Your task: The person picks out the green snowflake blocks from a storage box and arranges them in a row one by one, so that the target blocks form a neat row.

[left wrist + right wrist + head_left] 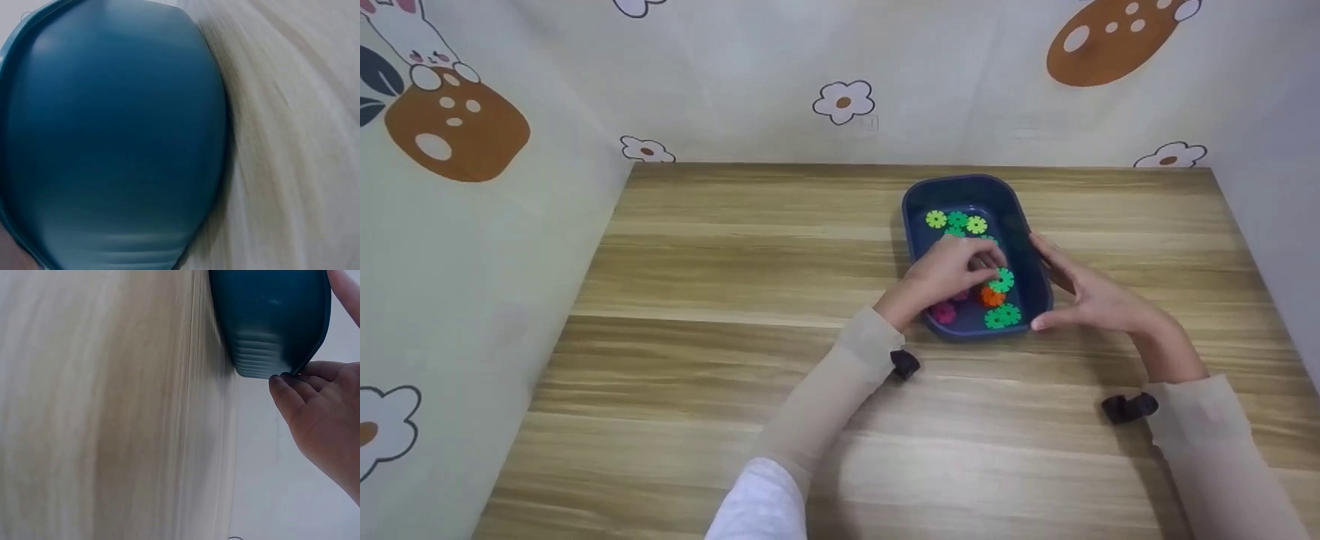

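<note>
A dark blue plastic bin stands on the table with several small notched plastic discs inside. My left hand reaches over its near left side, fingers curled, and pinches a green notched disc at the fingertips. Just under that lies an orange disc. Near the bin's front are green discs and a pink disc. My right hand touches the bin's right side with straight, spread fingers and thumb. In the left wrist view the bin's outer wall hides the left hand's work.
Yellow-green discs lie at the bin's far end. The wood-grain table meets a patterned wall covering at the back and left. A small black device sits at the right wrist.
</note>
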